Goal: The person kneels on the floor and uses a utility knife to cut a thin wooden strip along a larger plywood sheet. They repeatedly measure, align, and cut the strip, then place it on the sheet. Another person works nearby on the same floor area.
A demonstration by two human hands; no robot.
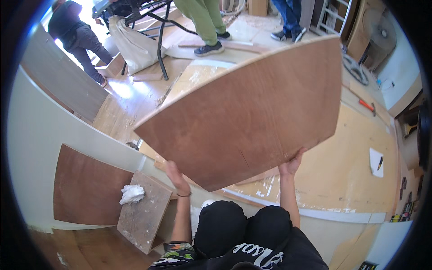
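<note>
A large reddish-brown plywood panel (252, 110) with a pale far edge is held up tilted in front of me. My left hand (177, 177) grips its lower left edge, fingers hidden behind the board. Further right, my right hand (293, 164) is closed on the lower right edge, its fingers partly behind the panel. A short dark crack or scratch marks the panel's face near the bottom. Much of the pale work board (355, 180) beneath is covered by the panel.
A white crumpled cloth (132, 194) lies on a stained wooden stool (146, 220) to my left, beside another brown panel (90, 186). An orange-handled hammer (366, 105), a paper with a knife (377, 163) and a fan (380, 29) are at right. Other people stand beyond, near a folding stand (159, 45).
</note>
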